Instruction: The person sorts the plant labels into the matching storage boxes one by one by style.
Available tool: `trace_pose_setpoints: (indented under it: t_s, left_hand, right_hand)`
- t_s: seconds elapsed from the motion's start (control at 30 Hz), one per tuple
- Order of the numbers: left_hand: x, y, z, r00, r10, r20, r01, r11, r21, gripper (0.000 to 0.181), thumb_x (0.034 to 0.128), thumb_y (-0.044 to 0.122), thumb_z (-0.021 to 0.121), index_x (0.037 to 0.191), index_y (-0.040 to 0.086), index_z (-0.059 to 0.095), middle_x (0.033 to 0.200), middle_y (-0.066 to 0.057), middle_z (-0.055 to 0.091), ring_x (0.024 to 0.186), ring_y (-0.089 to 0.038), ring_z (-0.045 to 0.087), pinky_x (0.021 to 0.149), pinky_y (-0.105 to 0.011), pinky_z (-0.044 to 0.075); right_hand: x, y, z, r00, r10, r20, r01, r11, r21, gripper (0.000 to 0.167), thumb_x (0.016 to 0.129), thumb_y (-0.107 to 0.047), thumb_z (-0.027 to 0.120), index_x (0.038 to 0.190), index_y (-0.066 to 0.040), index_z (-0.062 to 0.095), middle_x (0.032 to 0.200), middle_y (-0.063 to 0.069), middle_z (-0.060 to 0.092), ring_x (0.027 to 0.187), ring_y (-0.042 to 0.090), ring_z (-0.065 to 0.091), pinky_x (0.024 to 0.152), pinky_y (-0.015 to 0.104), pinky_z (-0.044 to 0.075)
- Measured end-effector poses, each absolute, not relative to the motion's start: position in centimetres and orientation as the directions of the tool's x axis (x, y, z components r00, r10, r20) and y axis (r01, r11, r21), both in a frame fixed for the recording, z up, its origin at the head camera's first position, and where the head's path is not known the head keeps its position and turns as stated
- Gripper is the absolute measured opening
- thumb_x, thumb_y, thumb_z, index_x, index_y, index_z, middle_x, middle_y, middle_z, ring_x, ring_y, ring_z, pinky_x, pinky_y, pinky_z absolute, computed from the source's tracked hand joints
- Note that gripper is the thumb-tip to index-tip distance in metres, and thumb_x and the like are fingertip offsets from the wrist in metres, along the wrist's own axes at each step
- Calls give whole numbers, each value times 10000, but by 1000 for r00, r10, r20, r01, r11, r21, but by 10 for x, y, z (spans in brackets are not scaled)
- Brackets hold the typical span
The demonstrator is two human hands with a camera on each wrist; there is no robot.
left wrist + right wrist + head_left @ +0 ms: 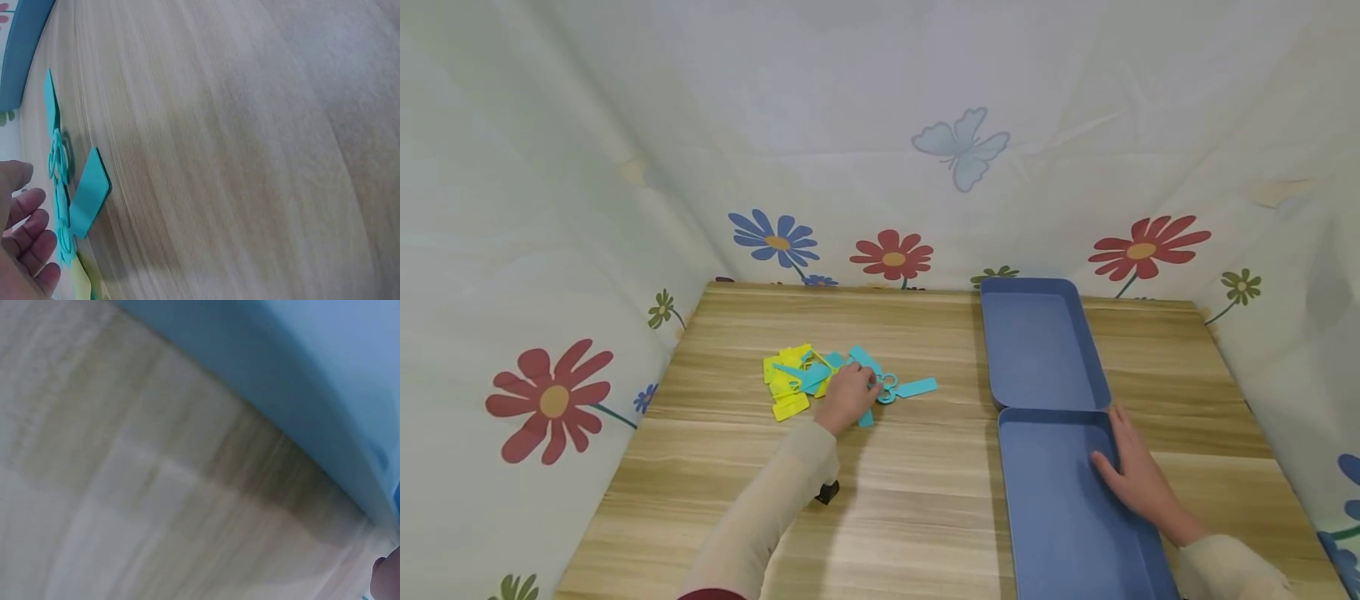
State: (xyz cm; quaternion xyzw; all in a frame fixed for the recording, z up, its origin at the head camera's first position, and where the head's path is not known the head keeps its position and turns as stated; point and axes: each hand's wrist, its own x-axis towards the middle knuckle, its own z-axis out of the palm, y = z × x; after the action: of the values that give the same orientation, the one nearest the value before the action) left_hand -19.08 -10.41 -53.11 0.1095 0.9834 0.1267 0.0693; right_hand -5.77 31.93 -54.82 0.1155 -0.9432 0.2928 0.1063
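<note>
Left hand [848, 395], centre: loose, fingers bent over turquoise tags [917, 387]. Right hand [1138, 477], lower right: straight-fingered along blue tray [1060, 517].

A tan and brown wood-grain tabletop [925, 475] runs back to a white, creased sheet [820, 100] hung along its far edge and both sides. On the stretch facing me there's a printed pale blue butterfly [964, 152], higher than a blue-petalled flower [777, 242] with an orange centre and two red-petalled flowers [892, 259]. Another red bloom [553, 402] sits off to my left, above a leafy green print [518, 588].
</note>
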Motion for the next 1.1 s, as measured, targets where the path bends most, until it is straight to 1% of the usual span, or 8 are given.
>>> trace_pose_setpoints:
  t_s: [0.13, 0.27, 0.43, 0.67, 0.8, 0.9, 1.0, 1.1]
  left_hand:
    - [-189, -103, -532, -967, 212, -145, 164, 944, 286, 211, 859, 340, 545, 825, 137, 592, 827, -14, 524, 771, -169, 481, 649, -290, 407]
    - [-188, -103, -536, -966, 208, -152, 158, 945, 285, 216, 843, 348, 565, 785, 143, 606, 790, -6, 529, 731, -155, 483, 631, -281, 401]
    - [-188, -103, -539, -965, 203, -164, 149, 945, 293, 220, 849, 335, 556, 746, 144, 593, 748, 3, 508, 682, -141, 462, 590, -259, 380]
    - [-190, -103, -539, -963, 187, -196, 110, 931, 348, 204, 852, 288, 540, 722, 133, 567, 737, -5, 511, 651, -136, 450, 552, -238, 360]
    - [-190, -102, -537, -954, 180, -238, 65, 904, 423, 210, 854, 273, 524, 702, 130, 543, 680, 0, 494, 593, -127, 428, 512, -228, 334]
    - [-189, -102, -534, -940, 181, -288, 7, 857, 515, 228, 862, 268, 515, 699, 112, 546, 643, 7, 475, 575, -125, 411, 510, -222, 322]
    - [-190, -102, -530, -924, 194, -328, -46, 798, 601, 233, 872, 264, 515, 739, 84, 577, 667, 2, 491, 609, -128, 420, 538, -222, 334]
    - [-191, -103, -528, -907, 215, -363, -97, 731, 676, 225, 880, 249, 512, 794, 58, 596, 729, -34, 540, 657, -138, 449, 577, -228, 359]
  right_hand:
    - [-52, 321, -552, -947, -161, 278, -287, 811, -509, 678, 798, -31, 553, 1350, 107, 184, 1381, 344, 160, 1316, 413, 123, 1045, 114, -43]
    - [-49, 322, -556, -937, -169, 304, -309, 808, -502, 671, 745, 32, 561, 1317, 142, 229, 1366, 355, 187, 1340, 346, 114, 1004, 53, -32]
    - [-47, 323, -559, -935, -175, 308, -313, 815, -487, 663, 734, 49, 558, 1310, 147, 246, 1372, 347, 187, 1363, 230, 70, 993, 39, -33]
    - [-46, 322, -559, -938, -170, 303, -304, 821, -483, 661, 735, 51, 553, 1315, 137, 247, 1379, 340, 185, 1355, 254, 101, 970, 13, -31]
    - [-46, 322, -558, -939, -172, 297, -302, 826, -476, 666, 735, 50, 554, 1317, 136, 242, 1383, 337, 179, 1357, 233, 91, 965, 9, -35]
    - [-46, 322, -559, -942, -171, 289, -295, 831, -472, 673, 740, 44, 554, 1325, 129, 232, 1390, 331, 169, 1359, 223, 80, 966, 13, -42]
    - [-46, 322, -560, -946, -166, 280, -286, 834, -472, 678, 749, 33, 550, 1336, 117, 219, 1404, 315, 154, 1359, 225, 77, 973, 26, -51]
    - [-46, 322, -561, -948, -164, 273, -280, 837, -470, 682, 758, 24, 547, 1344, 110, 207, 1416, 301, 138, 1359, 212, 68, 972, 29, -55]
